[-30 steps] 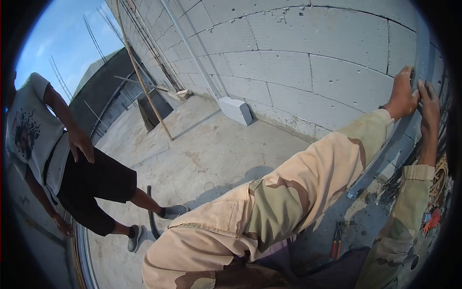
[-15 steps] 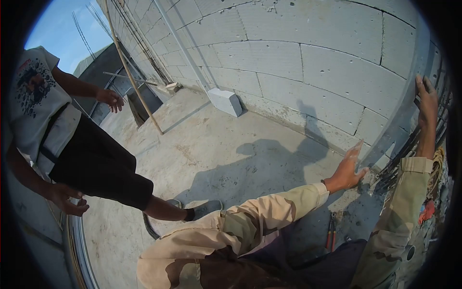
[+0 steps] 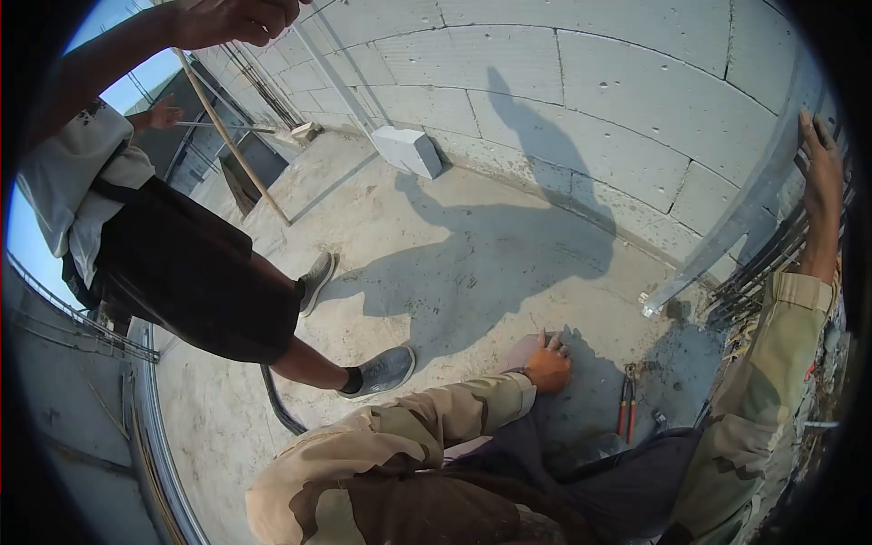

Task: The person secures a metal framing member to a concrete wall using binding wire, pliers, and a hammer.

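Observation:
My left hand [image 3: 548,363] is lowered over my bent knee near the middle, fingers apart and holding nothing. At the far right my right hand [image 3: 820,168] is raised, its fingers curled at the edge of a long grey metal strip [image 3: 740,222]. That strip stands tilted against the block wall [image 3: 636,118], its lower end on the concrete floor. Pliers with red handles [image 3: 627,404] lie on the floor to the right of my left hand.
At the left stands a co-worker in black shorts [image 3: 182,272], one hand [image 3: 245,18] raised at the top. A loose block [image 3: 407,151] sits by the wall. Steel bars [image 3: 745,295] lie under my right hand. A wooden pole [image 3: 236,145] leans farther back.
My left hand has drawn back from beside the metal strip to my knee. The co-worker has raised one arm, and their feet show more fully. The view has shifted slightly.

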The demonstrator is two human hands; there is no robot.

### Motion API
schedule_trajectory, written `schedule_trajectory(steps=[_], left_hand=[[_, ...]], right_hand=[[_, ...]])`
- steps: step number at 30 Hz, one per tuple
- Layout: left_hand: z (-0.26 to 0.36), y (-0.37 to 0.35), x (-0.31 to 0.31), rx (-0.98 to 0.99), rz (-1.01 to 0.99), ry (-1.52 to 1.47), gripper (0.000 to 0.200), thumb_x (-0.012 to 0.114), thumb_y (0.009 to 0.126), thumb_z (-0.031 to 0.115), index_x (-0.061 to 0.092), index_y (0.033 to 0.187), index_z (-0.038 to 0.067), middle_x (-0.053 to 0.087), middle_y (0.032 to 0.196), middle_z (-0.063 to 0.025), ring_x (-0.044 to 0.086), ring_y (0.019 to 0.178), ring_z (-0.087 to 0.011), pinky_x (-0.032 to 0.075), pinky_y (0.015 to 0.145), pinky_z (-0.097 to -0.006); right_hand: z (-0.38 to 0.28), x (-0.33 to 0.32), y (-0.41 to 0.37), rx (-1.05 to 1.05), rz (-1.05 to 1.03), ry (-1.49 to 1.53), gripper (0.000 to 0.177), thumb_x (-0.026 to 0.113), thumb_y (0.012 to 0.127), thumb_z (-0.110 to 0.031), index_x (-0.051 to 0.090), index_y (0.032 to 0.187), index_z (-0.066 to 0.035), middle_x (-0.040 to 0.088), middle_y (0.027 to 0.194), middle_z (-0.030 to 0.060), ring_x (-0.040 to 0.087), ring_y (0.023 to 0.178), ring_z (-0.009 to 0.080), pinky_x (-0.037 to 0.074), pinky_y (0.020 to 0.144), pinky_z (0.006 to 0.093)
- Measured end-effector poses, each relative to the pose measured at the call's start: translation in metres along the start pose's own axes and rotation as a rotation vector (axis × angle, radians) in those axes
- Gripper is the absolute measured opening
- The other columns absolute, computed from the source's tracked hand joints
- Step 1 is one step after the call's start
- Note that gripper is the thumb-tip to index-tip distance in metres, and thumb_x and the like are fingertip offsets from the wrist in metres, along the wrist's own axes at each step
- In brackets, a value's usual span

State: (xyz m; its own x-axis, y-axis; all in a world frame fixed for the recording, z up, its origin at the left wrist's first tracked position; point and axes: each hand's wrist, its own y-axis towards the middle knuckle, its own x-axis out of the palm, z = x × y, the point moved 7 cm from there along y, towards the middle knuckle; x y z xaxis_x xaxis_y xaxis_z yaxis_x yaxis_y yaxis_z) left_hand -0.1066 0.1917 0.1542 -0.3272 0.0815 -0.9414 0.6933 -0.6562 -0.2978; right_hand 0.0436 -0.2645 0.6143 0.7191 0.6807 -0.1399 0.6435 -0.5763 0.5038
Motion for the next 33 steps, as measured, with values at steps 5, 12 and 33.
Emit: schedule_trajectory(steps=[5, 12, 33], left_hand=[[0.0, -0.013, -0.009, 0.041, 0.045, 0.005, 0.057, 0.059, 0.095, 0.05, 0.067, 0.133, 0.008, 0.049, 0.153, -0.0157, 0.028, 0.151, -0.0418, 0.016, 0.118, -0.0736], [0.0, -0.014, -0.013, 0.027, 0.064, -0.037, 0.056, 0.064, 0.093, 0.047, 0.067, 0.131, 0.006, 0.051, 0.151, -0.0173, 0.032, 0.149, -0.0419, 0.019, 0.118, -0.0721], [0.001, -0.015, -0.016, 0.0, 0.048, -0.036, 0.053, 0.065, 0.092, 0.042, 0.068, 0.129, 0.004, 0.057, 0.143, -0.0183, 0.04, 0.144, -0.0406, 0.023, 0.118, -0.0699]], right_hand=[[0.005, -0.005, 0.005, 0.007, -0.02, 0.03, 0.096, 0.073, 0.091, -0.056, 0.037, 0.156, 0.004, 0.045, 0.155, 0.0254, 0.041, 0.146, 0.0372, 0.032, 0.119, 0.0477], [0.007, -0.006, 0.003, -0.017, 0.012, 0.016, 0.093, 0.073, 0.092, -0.055, 0.038, 0.156, 0.003, 0.044, 0.156, 0.0254, 0.04, 0.147, 0.0387, 0.031, 0.119, 0.0506], [-0.005, -0.003, -0.006, 0.013, -0.016, 0.039, 0.092, 0.072, 0.094, -0.052, 0.036, 0.156, 0.006, 0.047, 0.153, 0.0239, 0.044, 0.144, 0.0347, 0.036, 0.115, 0.047]])
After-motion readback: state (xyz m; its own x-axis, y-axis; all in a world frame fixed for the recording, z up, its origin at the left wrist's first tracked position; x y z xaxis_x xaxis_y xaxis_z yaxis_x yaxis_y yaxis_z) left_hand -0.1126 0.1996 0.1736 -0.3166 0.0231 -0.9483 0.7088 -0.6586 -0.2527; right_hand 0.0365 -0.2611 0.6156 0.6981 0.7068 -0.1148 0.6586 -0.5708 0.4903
